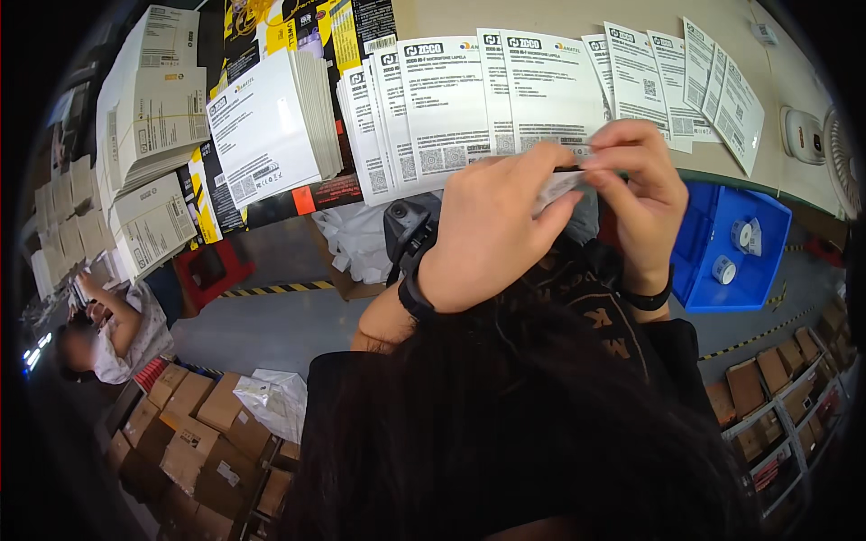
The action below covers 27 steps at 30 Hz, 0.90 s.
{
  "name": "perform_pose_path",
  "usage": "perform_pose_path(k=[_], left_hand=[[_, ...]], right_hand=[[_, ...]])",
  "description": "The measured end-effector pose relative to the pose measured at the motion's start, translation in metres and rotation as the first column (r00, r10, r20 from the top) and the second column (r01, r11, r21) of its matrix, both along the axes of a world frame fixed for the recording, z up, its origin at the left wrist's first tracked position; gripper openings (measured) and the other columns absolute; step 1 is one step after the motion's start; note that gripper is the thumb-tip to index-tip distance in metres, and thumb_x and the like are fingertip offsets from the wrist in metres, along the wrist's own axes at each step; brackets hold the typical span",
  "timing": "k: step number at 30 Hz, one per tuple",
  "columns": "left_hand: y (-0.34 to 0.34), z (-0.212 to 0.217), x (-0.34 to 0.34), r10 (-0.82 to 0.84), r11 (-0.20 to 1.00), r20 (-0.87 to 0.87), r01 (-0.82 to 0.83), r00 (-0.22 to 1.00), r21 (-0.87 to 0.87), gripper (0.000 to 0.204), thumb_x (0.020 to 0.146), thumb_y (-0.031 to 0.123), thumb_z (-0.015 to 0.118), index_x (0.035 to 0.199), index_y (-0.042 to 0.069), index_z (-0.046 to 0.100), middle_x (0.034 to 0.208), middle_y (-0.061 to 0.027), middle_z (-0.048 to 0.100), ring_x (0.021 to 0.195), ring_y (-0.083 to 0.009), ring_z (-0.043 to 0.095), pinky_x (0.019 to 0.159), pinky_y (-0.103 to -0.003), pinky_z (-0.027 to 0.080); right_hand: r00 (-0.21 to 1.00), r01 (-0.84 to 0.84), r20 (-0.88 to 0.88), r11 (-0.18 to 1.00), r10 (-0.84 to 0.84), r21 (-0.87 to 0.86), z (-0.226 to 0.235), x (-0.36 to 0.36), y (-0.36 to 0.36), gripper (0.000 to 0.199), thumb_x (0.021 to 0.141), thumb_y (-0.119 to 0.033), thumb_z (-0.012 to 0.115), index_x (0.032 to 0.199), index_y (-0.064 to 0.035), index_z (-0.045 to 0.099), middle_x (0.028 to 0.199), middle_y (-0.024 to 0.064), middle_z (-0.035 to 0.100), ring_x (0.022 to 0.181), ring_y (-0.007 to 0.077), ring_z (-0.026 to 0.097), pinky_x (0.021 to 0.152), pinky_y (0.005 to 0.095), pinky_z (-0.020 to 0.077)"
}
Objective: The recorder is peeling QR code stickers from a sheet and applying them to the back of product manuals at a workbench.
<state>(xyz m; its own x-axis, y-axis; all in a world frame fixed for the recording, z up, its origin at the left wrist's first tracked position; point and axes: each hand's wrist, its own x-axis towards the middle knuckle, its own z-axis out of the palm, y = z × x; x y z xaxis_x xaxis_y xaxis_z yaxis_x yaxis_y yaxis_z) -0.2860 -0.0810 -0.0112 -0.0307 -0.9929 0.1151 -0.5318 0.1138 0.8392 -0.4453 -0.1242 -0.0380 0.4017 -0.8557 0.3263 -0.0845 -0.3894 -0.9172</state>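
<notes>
Over the table's near edge, my two hands meet at a small pale label strip with print on it. My left hand is closed around the strip, its thumb below and its fingers on top. My right hand pinches at the strip's right end, where a thin dark edge shows. How much of the strip lies inside the left hand is hidden. Just beyond the hands, white printed cards lie fanned in an overlapping row, and more cards continue the row to the right.
Thick card stacks stand to the left, some banded. A blue bin with two label rolls hangs below the table at right. A white fan is at the far right. Cardboard boxes and another person are lower left.
</notes>
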Motion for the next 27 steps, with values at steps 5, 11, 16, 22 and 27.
perform_pose_path(k=[5,11,16,22,27], left_hand=[[0.001,0.005,0.007,-0.007,0.967,-0.141,0.043,0.990,0.251,0.014,0.066,0.007,0.068,0.077,0.006,0.060,0.073,-0.0088,0.060,0.068,-0.0215,0.059,0.057,-0.028,0.045],[-0.004,0.000,0.014,-0.007,1.000,-0.009,0.007,1.000,-0.002,0.013,0.067,0.006,0.070,0.076,0.003,0.061,0.068,-0.0065,0.059,0.064,-0.0183,0.058,0.064,-0.026,0.046],[-0.013,-0.013,0.011,0.109,0.914,0.112,-0.055,0.988,-0.401,0.013,0.065,0.005,0.068,0.073,0.005,0.059,0.068,-0.0061,0.054,0.062,-0.0229,0.054,0.061,-0.031,0.046],[-0.001,-0.005,0.015,-0.042,0.992,-0.068,0.033,0.997,-0.124,0.010,0.069,0.004,0.069,0.075,0.002,0.061,0.066,-0.0078,0.058,0.063,-0.0204,0.058,0.072,-0.030,0.049],[0.003,-0.005,0.011,-0.026,0.999,-0.103,0.023,0.994,-0.031,0.011,0.068,0.008,0.071,0.072,0.002,0.062,0.065,-0.0078,0.058,0.061,-0.0199,0.058,0.056,-0.025,0.046]], right_hand=[[0.840,0.207,0.451,0.947,-0.301,0.246,0.004,0.001,-0.005,0.035,0.076,0.007,0.057,0.110,0.0006,0.049,0.103,0.0158,0.052,0.086,0.0216,0.053,0.080,0.0289,0.0413],[0.942,-0.054,0.326,0.927,-0.076,0.371,0.006,0.003,0.006,0.055,0.074,0.008,0.060,0.123,-0.0013,0.038,0.087,0.0118,0.056,0.080,0.0156,0.055,0.074,0.0266,0.0448],[0.973,-0.015,0.220,0.942,-0.063,0.335,0.002,0.004,0.012,0.056,0.073,0.008,0.062,0.123,-0.0006,0.039,0.079,0.0090,0.058,0.075,0.0135,0.057,0.071,0.0253,0.0463],[0.976,0.009,0.203,0.949,-0.077,0.316,0.003,0.009,0.012,0.055,0.072,0.008,0.063,0.122,-0.0004,0.040,0.078,0.0085,0.059,0.075,0.0137,0.057,0.072,0.0254,0.0463],[0.983,0.022,0.169,0.949,-0.078,0.315,0.007,0.008,0.012,0.055,0.071,0.009,0.064,0.120,0.0001,0.040,0.076,0.0085,0.059,0.075,0.0150,0.058,0.072,0.0266,0.0470]])
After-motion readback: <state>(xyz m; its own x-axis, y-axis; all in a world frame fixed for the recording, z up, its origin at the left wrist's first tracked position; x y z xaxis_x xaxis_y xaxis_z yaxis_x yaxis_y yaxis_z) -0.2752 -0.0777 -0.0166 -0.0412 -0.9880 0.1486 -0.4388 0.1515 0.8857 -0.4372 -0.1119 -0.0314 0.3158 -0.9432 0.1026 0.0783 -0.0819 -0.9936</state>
